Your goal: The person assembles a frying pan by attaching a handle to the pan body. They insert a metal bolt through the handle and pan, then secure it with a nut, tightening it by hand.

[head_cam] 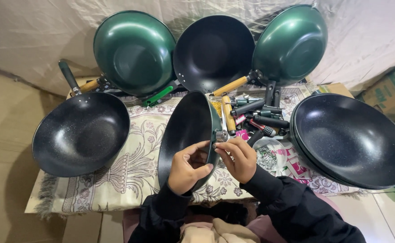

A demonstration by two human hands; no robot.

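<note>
A dark speckled wok with a green outside (186, 130) stands on its edge in front of me, tilted. My left hand (187, 167) grips its near rim, thumb and fingers curled over the edge. My right hand (238, 157) pinches a small part at the rim, just below a silver metal handle socket (221, 135) fixed to the wok's side. Both sleeves are black.
A handled black wok (80, 132) lies at left and stacked black woks (350, 139) at right. Two green woks (132, 51) (292, 42) and a black one (213, 51) lean on the back sheet. Loose wooden and black handles (251, 114) and a bowl of screws (267, 155) sit on the patterned cloth (130, 175). Cardboard boxes (388, 92) stand at right.
</note>
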